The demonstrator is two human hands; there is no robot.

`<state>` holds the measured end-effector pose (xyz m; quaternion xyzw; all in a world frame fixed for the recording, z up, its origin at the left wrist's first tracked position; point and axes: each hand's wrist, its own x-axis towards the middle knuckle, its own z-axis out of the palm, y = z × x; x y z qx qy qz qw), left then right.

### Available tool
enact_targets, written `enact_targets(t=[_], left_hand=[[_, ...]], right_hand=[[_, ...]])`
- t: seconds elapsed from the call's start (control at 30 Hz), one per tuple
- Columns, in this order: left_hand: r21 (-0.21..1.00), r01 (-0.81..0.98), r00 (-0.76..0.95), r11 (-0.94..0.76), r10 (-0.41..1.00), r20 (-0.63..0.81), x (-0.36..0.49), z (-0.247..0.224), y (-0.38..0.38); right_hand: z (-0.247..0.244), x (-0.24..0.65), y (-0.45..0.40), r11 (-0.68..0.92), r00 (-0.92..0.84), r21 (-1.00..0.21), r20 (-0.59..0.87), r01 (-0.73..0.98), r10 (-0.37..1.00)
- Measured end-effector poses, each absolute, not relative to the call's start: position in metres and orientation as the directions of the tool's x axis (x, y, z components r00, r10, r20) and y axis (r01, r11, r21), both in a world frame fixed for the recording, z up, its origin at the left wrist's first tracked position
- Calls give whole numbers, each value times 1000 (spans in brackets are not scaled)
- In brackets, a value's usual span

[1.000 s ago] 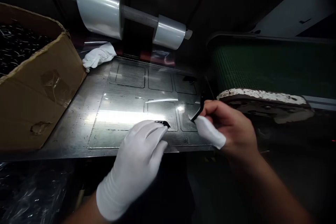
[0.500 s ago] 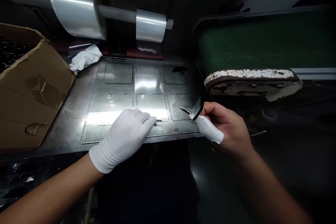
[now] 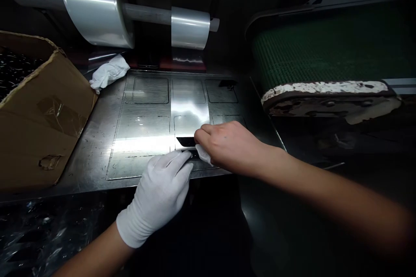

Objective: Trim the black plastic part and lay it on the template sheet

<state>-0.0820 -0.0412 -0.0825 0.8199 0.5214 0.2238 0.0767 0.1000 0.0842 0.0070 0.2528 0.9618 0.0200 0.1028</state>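
My right hand (image 3: 224, 145) is bare apart from a white cloth piece (image 3: 204, 156) at its fingers. It holds a small black flat part (image 3: 186, 141) with a slanted end, low over the front of the metal plate (image 3: 143, 117). Right beside it is my left hand (image 3: 164, 186) in a white glove, fingers bent and pressed together at the plate's front edge. A dark shape shows by its fingertips; what they grip is hidden. A strip of clear film (image 3: 190, 104) runs from the smaller roll (image 3: 190, 28) down the plate to the hands.
A larger film roll (image 3: 97, 13) shares the bar at the back. At left stands a cardboard box (image 3: 48, 117) of dark parts, with a crumpled white cloth (image 3: 110, 71) beside it. A green conveyor belt (image 3: 325, 47) is at right. Plastic-wrapped dark items (image 3: 42, 233) sit lower left.
My right hand has moved left with the black part, from beyond the plate's right side to beside my left hand. My left hand has shifted slightly down and toward me.
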Motion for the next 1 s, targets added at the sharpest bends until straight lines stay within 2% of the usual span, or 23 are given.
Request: enact_targets(t=[0.07,0.17,0.23,0.3,0.4,0.47,0.53,0.6,0.73,0.83,0.93,1.0], left_hand=[[367,818,344,-442,888,304,-82,-84,-41],[378,815,340,-440,890,303,-82,-86,-41],[385,809,343,-444,889,304,-82,-87,-41],[396,799,336,-452,883,328,-82,-88,-41],[468,747,276,-472,861,428,-87,-88,-44],[537,689,194,-487,837,512,-92,-89,-47],[595,641,101,-485,822,561,-96,-89,-51],[640,601,36,-479,816,576,-97,-88,-54],[747,529,-81,-402,853,516,-96,-81,-58],[811,514,-211,-279,876,435,-102,-73,-57],[797,581,-272,-165,883,381,-115,-64,-47],[734,670,-231,-113,907,351,-123,-58,-35]], right_hand=[[7,90,87,881,-852,160,-225,446,472],[2,79,90,891,-852,195,-269,409,450],[-1,75,93,896,-843,189,-304,403,443],[-3,81,95,889,-828,126,-327,440,456],[-5,118,96,814,-802,-62,-229,578,552],[-9,160,95,706,-725,-169,-111,687,679],[-18,205,91,575,-587,-188,-13,797,809],[-32,244,86,486,-488,-161,27,859,872],[-64,279,76,442,-451,-201,3,874,893],[-76,279,74,426,-425,-245,57,871,903],[-73,265,78,441,-415,-296,150,847,898],[-64,245,82,512,-461,-347,224,786,859]])
